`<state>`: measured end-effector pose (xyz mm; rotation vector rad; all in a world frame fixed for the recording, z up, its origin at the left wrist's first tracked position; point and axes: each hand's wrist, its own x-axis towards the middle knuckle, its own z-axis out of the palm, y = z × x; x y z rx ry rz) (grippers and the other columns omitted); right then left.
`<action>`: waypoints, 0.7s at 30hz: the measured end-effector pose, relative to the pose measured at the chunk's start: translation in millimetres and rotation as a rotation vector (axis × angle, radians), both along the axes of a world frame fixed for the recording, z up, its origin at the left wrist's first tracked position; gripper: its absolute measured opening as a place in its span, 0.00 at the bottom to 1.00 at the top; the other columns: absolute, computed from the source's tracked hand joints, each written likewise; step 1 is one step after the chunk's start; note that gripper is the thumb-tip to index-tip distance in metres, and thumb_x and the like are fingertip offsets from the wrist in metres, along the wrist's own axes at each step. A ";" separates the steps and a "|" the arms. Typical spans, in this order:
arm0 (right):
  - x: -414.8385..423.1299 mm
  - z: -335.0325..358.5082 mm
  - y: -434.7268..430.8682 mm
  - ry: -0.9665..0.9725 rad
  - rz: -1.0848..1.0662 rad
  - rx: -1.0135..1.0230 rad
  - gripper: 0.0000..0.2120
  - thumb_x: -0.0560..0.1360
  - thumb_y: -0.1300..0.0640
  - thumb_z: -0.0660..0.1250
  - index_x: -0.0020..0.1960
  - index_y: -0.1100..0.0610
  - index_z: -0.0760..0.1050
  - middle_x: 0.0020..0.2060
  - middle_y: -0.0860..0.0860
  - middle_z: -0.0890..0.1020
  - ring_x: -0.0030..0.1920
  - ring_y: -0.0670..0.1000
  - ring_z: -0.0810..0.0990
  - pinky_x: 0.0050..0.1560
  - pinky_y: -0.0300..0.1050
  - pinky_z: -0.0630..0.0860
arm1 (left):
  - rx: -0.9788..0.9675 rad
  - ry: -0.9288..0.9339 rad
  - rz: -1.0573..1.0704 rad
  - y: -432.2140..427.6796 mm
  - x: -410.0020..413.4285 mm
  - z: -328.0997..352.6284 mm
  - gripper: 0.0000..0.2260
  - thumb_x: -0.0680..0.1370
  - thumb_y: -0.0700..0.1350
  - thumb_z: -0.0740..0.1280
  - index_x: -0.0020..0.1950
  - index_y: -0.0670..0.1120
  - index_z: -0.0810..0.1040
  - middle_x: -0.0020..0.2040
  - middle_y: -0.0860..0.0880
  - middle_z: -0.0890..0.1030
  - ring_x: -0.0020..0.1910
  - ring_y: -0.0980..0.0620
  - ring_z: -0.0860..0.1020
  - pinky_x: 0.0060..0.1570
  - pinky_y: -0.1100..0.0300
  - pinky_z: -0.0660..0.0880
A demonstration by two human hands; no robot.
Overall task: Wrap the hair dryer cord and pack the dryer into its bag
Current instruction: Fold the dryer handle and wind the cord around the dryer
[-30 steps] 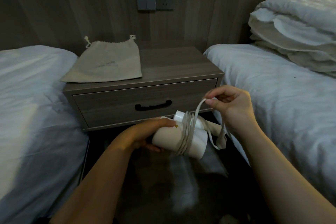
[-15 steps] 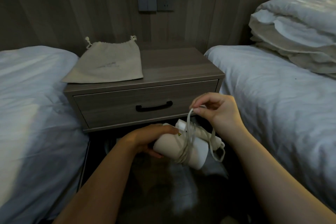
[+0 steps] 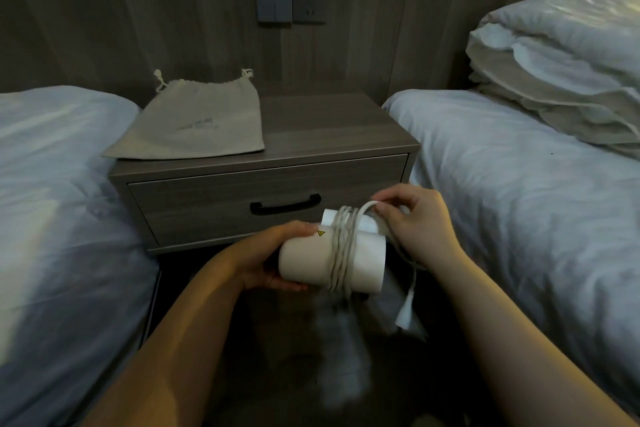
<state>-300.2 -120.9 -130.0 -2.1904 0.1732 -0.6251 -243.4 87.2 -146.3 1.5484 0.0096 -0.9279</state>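
Note:
A white hair dryer [image 3: 304,262] lies sideways in front of the nightstand drawer, held in the air. My left hand [image 3: 266,260] grips its barrel at the left end. Its white cord [image 3: 341,250] is wound in several loops round the barrel and the folded handle. My right hand [image 3: 415,222] pinches the cord just above the loops. The loose end runs down under that hand, and the plug [image 3: 405,315] dangles at the lower right. The beige drawstring bag [image 3: 197,125] lies flat on the left of the nightstand top, apart from both hands.
The wooden nightstand [image 3: 332,135] with one drawer and a black handle [image 3: 285,206] stands between two white beds [image 3: 52,218] [image 3: 536,201]. Folded bedding [image 3: 561,69] is stacked on the right bed. A switch and socket [image 3: 291,0] sit on the wall. Dark floor lies below.
My right hand has carried the cord over the dryer for another loop and now sits lower, close to the barrel. The free tail is shorter and the plug hangs in view.

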 end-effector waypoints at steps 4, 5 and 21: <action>-0.8 2.3 -1.7 0.000 0.009 -0.356 0.03 0.69 0.63 0.71 0.42 0.58 0.83 0.40 0.51 0.78 0.43 0.48 0.74 0.44 0.36 0.68 | -0.012 0.014 0.000 -0.6 -0.8 0.4 0.09 0.71 0.52 0.67 0.49 0.52 0.78 0.47 0.44 0.79 0.42 0.46 0.80 0.32 0.57 0.81; -1.6 4.6 -1.3 0.026 0.011 -0.386 0.04 0.69 0.62 0.71 0.42 0.57 0.83 0.40 0.52 0.79 0.43 0.50 0.76 0.45 0.40 0.70 | -0.020 0.017 0.003 -1.0 -0.3 0.3 0.11 0.69 0.53 0.68 0.49 0.52 0.78 0.47 0.43 0.79 0.41 0.46 0.80 0.32 0.57 0.81; -17.5 19.2 1.9 0.360 0.351 -0.492 0.55 0.57 0.42 0.78 0.74 0.42 0.48 0.68 0.47 0.65 0.68 0.49 0.64 0.68 0.49 0.65 | -0.098 0.040 0.116 -3.2 -0.9 1.7 0.08 0.74 0.54 0.65 0.48 0.52 0.76 0.46 0.44 0.76 0.41 0.46 0.79 0.33 0.56 0.81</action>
